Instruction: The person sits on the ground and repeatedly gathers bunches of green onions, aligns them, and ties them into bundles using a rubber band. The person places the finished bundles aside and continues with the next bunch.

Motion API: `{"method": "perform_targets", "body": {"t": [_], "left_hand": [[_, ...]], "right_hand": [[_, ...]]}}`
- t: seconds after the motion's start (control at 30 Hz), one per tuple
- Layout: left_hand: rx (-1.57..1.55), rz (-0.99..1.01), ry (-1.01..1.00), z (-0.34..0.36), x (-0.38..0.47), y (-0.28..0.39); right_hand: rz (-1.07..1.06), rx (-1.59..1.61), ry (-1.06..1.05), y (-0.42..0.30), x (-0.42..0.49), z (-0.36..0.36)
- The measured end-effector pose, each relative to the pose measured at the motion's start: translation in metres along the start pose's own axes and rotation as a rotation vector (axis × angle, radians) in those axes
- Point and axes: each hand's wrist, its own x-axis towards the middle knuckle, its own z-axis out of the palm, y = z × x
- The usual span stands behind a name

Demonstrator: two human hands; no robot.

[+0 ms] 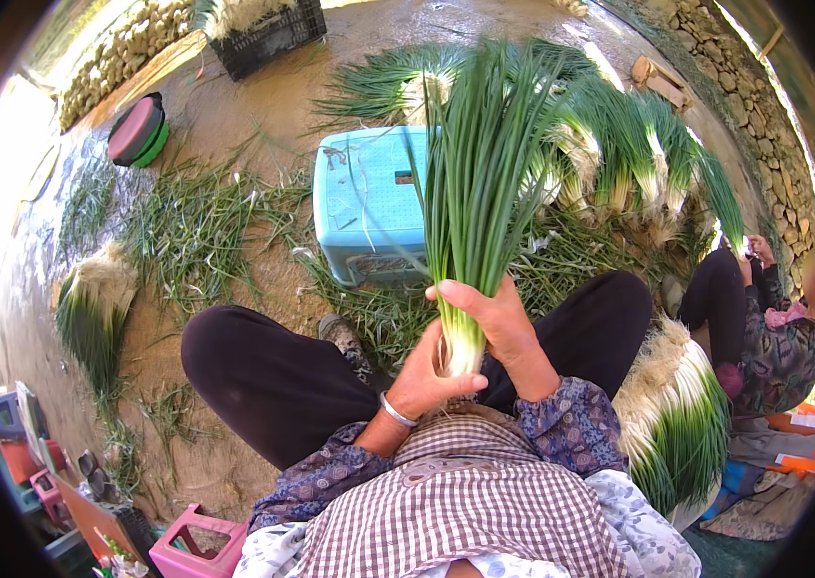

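Observation:
A thick bunch of green onions (476,195) stands upright between my two hands, its green leaves pointing away from me and its white ends toward my lap. My left hand (425,376), with a silvery bangle on the wrist, grips the white base. Higher up on the stalks, my right hand (490,318) is wrapped round the bunch. Just beyond, partly behind the leaves, is a light-blue plastic stool (371,195) with a few plant scraps on top. A large pile of green onions (675,412) lies close by my right side, roots toward my knee.
Several onion bunches (639,152) lie beyond the stool at the right. Loose leaves (198,224) litter the ground. Another bunch (100,311) lies left, near a round pink-topped stool (136,134). A black crate (266,36) stands far off. A seated person (776,347) at right holds onions.

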Motion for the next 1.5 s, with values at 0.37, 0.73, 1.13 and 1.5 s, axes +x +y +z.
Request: {"method": "perform_targets", "body": {"t": [0.37, 0.73, 1.13, 1.5], "left_hand": [[-0.390, -0.237, 0.236, -0.027, -0.002, -0.018], [-0.401, -0.228, 0.226, -0.028, -0.010, -0.007], [-0.370, -0.296, 0.250, -0.032, -0.025, -0.002], [-0.422, -0.312, 0.254, -0.035, -0.025, -0.004]], "right_hand": [[0.059, -0.405, 0.091, 0.040, -0.007, -0.021], [-0.661, -1.317, -0.412, -0.004, -0.009, -0.031], [-0.946, -1.641, -0.606, 0.010, 0.028, -0.019], [-0.986, -1.695, -0.735, 0.003, 0.040, -0.012]]}}
